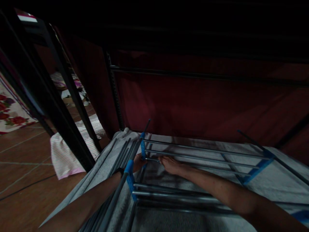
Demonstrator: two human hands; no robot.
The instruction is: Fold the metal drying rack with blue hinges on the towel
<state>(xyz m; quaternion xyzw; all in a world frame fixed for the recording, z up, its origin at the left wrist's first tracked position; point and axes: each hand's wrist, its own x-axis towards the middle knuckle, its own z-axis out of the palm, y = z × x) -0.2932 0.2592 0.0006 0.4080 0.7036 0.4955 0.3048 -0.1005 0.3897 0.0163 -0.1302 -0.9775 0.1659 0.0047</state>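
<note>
A half-built rack of grey metal tubes and blue plastic connectors lies on a grey blanket. My left hand [138, 162], a dark band at its wrist, grips the far left blue connector [143, 149] near its lower end. My right hand [169, 164] is closed on a thin metal tube [152, 159] whose left end meets that connector; whether it is fully seated I cannot tell. Nearer to me, another blue connector [130, 182] holds further crosswise tubes [173, 194]. On the right, a blue connector [259, 167] joins the far tubes' other ends.
Several loose tubes [124, 154] lie on the blanket [96, 187] left of the rack. Dark metal posts [70, 125] stand at left, with a dark frame overhead. A maroon cloth [193, 103] hangs behind. A striped cloth [65, 154] drapes beside the tiled floor [26, 161].
</note>
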